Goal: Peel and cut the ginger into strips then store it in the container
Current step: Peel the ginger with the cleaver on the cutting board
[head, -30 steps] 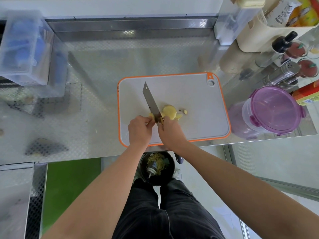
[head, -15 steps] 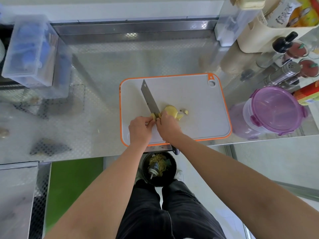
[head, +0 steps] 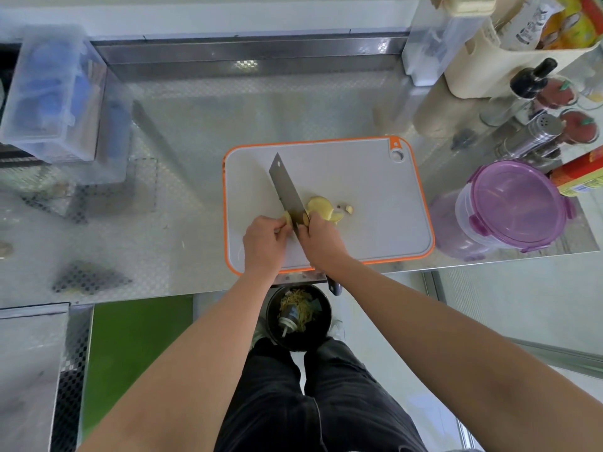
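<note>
Centre frame: grey cutting board (head: 375,197) with an orange rim sat on the steel counter (head: 195,132). Right hand (head: 321,238) was clamped round the knife (head: 287,190) handle, blade pointing to the upper left, edge down at the ginger piece (head: 287,218). Left hand (head: 264,243) had fingers curled, pinching that piece against the blade's left side. Peeled ginger slices (head: 321,206) lay just right of the blade, with small scraps (head: 348,209) beside them. Container (head: 518,203) with purple lid on stood at frame right, off the board. Black bin (head: 298,316) with shreds inside sat lower centre, below the counter edge.
</note>
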### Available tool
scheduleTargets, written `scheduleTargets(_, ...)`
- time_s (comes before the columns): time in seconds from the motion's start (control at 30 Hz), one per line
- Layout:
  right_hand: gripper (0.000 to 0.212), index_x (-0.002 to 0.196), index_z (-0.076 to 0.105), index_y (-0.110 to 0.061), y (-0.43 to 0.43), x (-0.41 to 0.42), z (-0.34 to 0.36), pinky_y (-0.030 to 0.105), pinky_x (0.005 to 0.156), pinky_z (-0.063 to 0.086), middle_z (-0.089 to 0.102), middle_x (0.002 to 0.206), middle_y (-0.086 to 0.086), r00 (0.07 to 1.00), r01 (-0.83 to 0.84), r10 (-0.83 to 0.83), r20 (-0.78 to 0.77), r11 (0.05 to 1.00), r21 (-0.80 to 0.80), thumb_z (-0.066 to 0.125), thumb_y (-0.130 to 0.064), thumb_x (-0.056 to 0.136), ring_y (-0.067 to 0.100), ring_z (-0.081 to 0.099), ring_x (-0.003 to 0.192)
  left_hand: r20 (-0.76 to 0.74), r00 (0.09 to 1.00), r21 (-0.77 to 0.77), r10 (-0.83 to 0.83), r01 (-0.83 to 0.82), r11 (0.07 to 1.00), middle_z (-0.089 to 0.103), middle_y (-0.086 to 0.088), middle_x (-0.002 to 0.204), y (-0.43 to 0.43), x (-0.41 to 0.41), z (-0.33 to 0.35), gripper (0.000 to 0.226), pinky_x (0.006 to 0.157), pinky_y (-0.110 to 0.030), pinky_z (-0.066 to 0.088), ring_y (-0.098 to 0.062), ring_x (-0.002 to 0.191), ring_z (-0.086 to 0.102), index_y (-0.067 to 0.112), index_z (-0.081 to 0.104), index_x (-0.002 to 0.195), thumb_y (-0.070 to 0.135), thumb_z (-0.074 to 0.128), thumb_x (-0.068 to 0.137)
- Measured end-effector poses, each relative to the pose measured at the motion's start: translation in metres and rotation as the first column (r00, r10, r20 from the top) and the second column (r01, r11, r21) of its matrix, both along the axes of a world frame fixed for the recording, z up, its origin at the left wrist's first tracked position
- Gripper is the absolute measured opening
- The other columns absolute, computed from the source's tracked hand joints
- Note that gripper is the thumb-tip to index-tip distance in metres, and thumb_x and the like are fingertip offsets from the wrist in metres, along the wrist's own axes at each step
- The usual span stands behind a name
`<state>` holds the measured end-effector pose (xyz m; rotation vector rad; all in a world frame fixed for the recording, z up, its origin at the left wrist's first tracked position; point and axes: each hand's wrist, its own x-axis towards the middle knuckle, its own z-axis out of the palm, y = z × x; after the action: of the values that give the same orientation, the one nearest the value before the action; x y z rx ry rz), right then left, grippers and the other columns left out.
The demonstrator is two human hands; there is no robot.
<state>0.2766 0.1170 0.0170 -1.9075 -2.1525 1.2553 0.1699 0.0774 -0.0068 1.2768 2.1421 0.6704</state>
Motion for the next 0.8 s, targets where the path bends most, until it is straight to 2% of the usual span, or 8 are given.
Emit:
scheduleTargets(0.07, 0.014, 0.096, 0.041, -0.007, 0.0, 0.002, 0.005, 0.03, 0.047, 0.029, 0.052, 0.073, 0.01, 0.998, 0.025, -0.024, -0.057, 0.999, 0.022, 0.037, -0.02, 0.099, 0.027, 0.05, 0.065, 0.005, 1.0, -0.003, 0.019, -0.019, 1.0, 0.066, -0.012, 0.097, -0.001, 0.0, -0.001, 0.022, 0.071, -0.026, 0.037, -0.028, 0.089, 0.06, 0.012, 0.073, 0.107, 0.022, 0.059, 0.094)
scheduleTargets(0.2, 0.013, 0.091, 0.039, -0.009, -0.007, 0.012, 0.019, 0.029, 0.044, 0.025, 0.045, 0.062, 0.003, 0.995, -0.018, 0.027, -0.099, 0.996, 0.093, 0.039, -0.019, 0.098, 0.02, 0.042, 0.053, -0.001, 0.998, -0.015, 0.057, -0.057, 0.998, 0.066, -0.011, 0.103, -0.002, -0.002, -0.005, 0.027, 0.075, -0.025, 0.036, -0.026, 0.093, 0.061, 0.013, 0.071, 0.112, 0.029, 0.059, 0.094)
scheduleTargets(0.4, 0.018, 0.096, 0.042, -0.005, -0.014, 0.016, 0.019, 0.027, 0.043, 0.024, 0.054, 0.072, 0.014, 0.997, -0.058, 0.063, -0.044, 0.992, 0.111, 0.04, -0.023, 0.099, 0.022, 0.044, 0.054, -0.012, 0.998, -0.009, 0.066, -0.066, 0.998, 0.071, -0.012, 0.099, 0.0, -0.002, -0.003, 0.025, 0.075, -0.031, 0.041, -0.028, 0.092, 0.063, 0.012, 0.073, 0.108, 0.028, 0.061, 0.093)
scheduleTargets(0.67, 0.015, 0.093, 0.037, -0.011, -0.022, 0.024, 0.026, 0.027, 0.041, 0.036, 0.041, 0.066, 0.002, 0.995, -0.102, 0.102, 0.002, 0.994, 0.046, 0.036, -0.024, 0.101, 0.015, 0.042, 0.048, -0.026, 0.997, 0.006, 0.074, -0.074, 0.997, 0.073, -0.009, 0.098, 0.0, 0.0, -0.003, 0.023, 0.074, -0.03, 0.043, -0.025, 0.089, 0.065, 0.013, 0.075, 0.103, 0.027, 0.064, 0.09)
scheduleTargets(0.8, 0.016, 0.093, 0.038, -0.009, -0.011, 0.011, 0.021, 0.026, 0.042, 0.028, 0.048, 0.072, 0.007, 0.997, -0.08, 0.079, 0.009, 0.995, 0.053, 0.039, -0.023, 0.1, 0.023, 0.046, 0.058, 0.026, 0.995, 0.024, 0.095, -0.095, 0.995, 0.073, -0.012, 0.1, 0.001, 0.002, -0.003, 0.021, 0.081, -0.036, 0.049, -0.029, 0.091, 0.067, 0.01, 0.075, 0.103, 0.023, 0.065, 0.09)
